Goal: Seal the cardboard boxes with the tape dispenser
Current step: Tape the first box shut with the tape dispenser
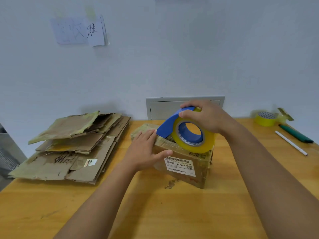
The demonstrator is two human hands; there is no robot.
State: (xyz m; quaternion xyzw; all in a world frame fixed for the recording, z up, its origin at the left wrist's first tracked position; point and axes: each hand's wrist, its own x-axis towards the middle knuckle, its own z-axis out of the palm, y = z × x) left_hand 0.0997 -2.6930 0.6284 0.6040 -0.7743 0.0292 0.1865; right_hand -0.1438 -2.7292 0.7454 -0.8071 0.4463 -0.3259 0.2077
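Two hands work one cardboard box [183, 163] near the middle of the tabletop [155, 213], toward its far edge. The right hand [205, 116] grips the blue tape dispenser [185, 131] from above, fingers curled over its hood, with the yellowish roll resting on the box's top. The left hand [146, 149] lies flat with straight fingers on the box's left part, steadying it, just beside the dispenser's blade end. The box's long axis seems to run left to right, so the pull likely goes along it. Flattened cardboard [72, 149] is piled toward the left edge; a spare tape roll [265, 119] and pens [293, 138] sit toward the right, leaving open wood nearer the person.
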